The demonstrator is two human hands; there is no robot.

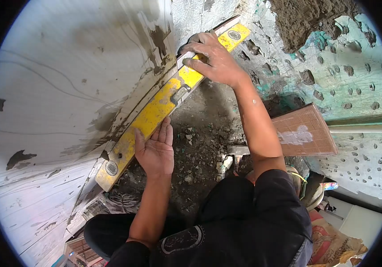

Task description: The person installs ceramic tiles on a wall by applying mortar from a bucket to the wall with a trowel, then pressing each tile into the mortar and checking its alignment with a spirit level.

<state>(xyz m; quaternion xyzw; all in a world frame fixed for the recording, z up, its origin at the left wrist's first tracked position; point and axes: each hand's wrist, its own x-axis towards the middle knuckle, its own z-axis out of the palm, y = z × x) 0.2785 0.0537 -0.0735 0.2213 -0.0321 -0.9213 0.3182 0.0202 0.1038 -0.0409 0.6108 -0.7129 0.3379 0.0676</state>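
A yellow spirit level [164,104] lies slanted along the mortar-stained edge of a large white veined slab [62,89], its lower end near the person's knee and its upper end pointing at the chipped wall. The left hand [155,149] lies against the lower half of the level on the side away from the slab, palm open, the four fingers straight and close together with their tips touching the yellow side, the thumb set a little apart. The right hand [213,58] sits on the upper part of the level, fingers slightly spread and bent over its face towards the slab edge, the index finger stretched along the level; the thumb is hidden, so I cannot tell how it lies. Beside the level, on the side of the hands, the ground is dark rubble and dirt [200,142]. Farther out from the level on that side, a brown grid-patterned tile [309,129] with a white smear leans near the right forearm. Beyond the level's upper end stands a rough wall [351,66] with turquoise paint, pock marks and grey mortar. Well apart from the level, past the person's dark trousers [244,222], lies a crumpled printed sack [335,244]
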